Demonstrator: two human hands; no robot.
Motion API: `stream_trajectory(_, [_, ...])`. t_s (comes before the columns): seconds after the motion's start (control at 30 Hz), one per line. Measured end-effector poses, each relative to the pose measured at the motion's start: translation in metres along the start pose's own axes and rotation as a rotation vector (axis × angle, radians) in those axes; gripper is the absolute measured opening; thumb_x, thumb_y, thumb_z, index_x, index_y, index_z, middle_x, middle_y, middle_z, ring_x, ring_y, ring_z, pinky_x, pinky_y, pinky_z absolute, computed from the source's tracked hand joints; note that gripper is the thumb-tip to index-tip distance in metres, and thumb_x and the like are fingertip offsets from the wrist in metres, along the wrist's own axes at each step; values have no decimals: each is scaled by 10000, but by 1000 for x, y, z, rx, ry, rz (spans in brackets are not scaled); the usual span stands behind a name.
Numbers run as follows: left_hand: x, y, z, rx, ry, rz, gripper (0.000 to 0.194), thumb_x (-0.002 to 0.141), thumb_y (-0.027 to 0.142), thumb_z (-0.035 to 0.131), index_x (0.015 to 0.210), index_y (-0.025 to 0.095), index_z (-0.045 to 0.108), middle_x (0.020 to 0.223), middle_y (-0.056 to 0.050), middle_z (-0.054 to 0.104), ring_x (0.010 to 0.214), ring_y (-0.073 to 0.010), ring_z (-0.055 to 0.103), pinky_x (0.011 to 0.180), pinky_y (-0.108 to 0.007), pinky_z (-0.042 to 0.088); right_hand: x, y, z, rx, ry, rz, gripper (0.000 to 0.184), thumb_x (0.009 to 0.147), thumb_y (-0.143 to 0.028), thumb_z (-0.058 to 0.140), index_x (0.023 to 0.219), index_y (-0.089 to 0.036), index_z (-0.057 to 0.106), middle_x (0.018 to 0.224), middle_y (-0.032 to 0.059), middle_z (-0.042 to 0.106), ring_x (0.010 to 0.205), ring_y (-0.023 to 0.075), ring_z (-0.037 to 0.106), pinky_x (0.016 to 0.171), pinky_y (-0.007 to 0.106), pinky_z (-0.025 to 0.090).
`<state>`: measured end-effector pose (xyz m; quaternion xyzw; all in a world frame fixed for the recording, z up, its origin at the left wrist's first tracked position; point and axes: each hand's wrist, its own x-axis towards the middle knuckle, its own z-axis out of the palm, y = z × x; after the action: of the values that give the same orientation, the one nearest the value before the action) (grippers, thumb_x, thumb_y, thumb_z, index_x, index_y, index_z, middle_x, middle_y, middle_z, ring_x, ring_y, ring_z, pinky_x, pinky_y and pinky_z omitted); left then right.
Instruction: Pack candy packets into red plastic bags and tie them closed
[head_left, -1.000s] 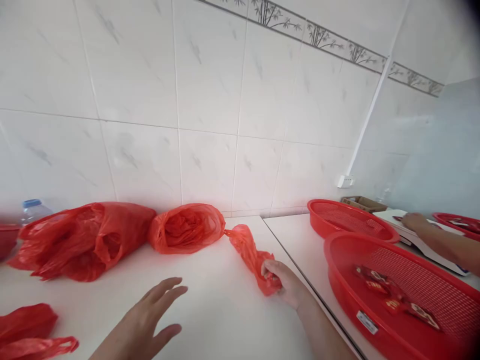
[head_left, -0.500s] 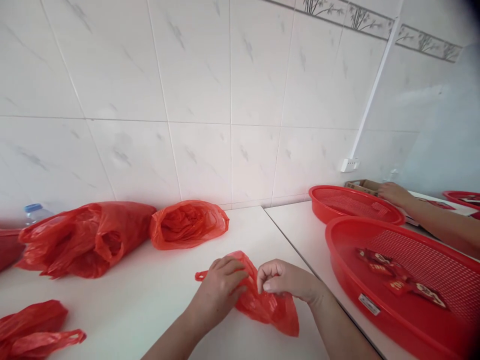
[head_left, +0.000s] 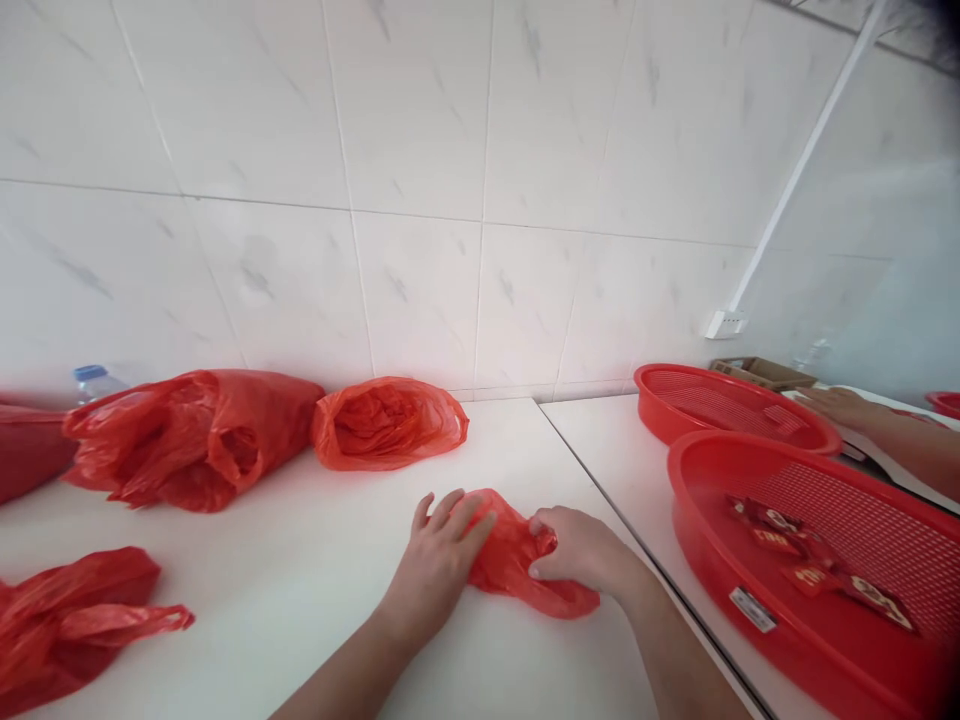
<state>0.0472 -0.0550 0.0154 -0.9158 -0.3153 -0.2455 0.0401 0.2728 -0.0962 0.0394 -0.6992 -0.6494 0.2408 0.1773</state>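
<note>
"Bag (head_left: 514, 575) where?"

"On the white table (head_left: 255, 590), thin, red and crumpled, out in front."

"And the holding?"

"Left hand (head_left: 435, 560) open, fingers spread and a bit bent, resting on the bag's left end. Any pinch under there? Can't tell. Right hand (head_left: 585, 550) curled, with a wrinkled bit of bag between thumb and fingers."

"Any trouble ahead?"

"Maybe a rip, from too hard a pull on such thin stuff. Or a slip, from the left hand lying too loose."

"And the big basket (head_left: 697, 540), close by on the right?"

"Maybe a bump, from a wide swing, and little packs (head_left: 811, 577) knocked about."
</note>
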Motion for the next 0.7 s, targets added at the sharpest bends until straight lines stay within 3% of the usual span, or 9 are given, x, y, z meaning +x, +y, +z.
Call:
stream_trajectory(0.1, [-2, 15, 0, -23, -17, 136, 299, 918, 148, 395, 1132, 281, 556, 1118, -36, 644, 1148, -249, 477, 1084, -585, 85, 4, -4, 15, -58, 29, -43, 394, 620, -87, 523, 971, -243, 612, 856, 18, 659, 690, 147, 579, 541, 216, 329])
stream_trajectory(0.23, [-3, 24, -1, 25, -119, 124, 243, 876, 90, 415, 816, 220, 612, 740, -6, 616, 814, -187, 539, 1090, -569, 120, 16, 4, 21, 19, 57, 6, 554, 631, -43, 420, 1121, -277, 529, 734, -9, 649, 567, 127, 564, 502, 214, 294])
stream_trajectory(0.33, [-11, 16, -8, 37, -148, 112, 249, 825, 69, 465, 632, 206, 545, 699, 19, 567, 751, -162, 508, 1094, -578, 88, 28, 20, 13, 118, 236, 118, 386, 644, -100, 436, 964, -253, 586, 749, 7, 661, 618, 156, 596, 540, 235, 346])
stream_trajectory(0.47, [-32, -2, -26, 18, -144, 80, 238, 783, 9, 449, 660, 203, 510, 716, 27, 558, 803, -162, 520, 1089, -600, 15, 37, 40, -2, 254, 373, 241, 243, 681, -174, 448, 888, -203, 571, 831, 63, 680, 703, 192, 634, 603, 275, 437])
stream_trajectory(0.53, [-42, -7, -34, 50, -155, 43, 244, 725, -27, 453, 686, 205, 516, 750, 14, 574, 793, -167, 522, 1079, -605, 53, 36, 40, -7, 315, 351, 231, 251, 722, -215, 443, 942, -188, 561, 889, 77, 680, 739, 185, 646, 623, 269, 471])
stream_trajectory(0.63, [-48, -9, -42, 105, -144, -4, 271, 691, -35, 448, 743, 210, 551, 779, -16, 593, 761, -181, 532, 1029, -575, 215, 27, 24, -11, 397, 318, 83, 352, 761, -280, 480, 1099, -203, 538, 1091, 69, 637, 953, 182, 624, 723, 252, 492])
stream_trajectory(0.7, [-47, -7, -44, 99, -135, -16, 266, 744, -1, 437, 820, 215, 573, 729, -23, 597, 709, -183, 548, 916, -486, 370, 16, 6, -14, 389, 455, -35, 369, 769, -329, 520, 1121, -220, 540, 1165, 61, 590, 1042, 196, 574, 786, 270, 477])
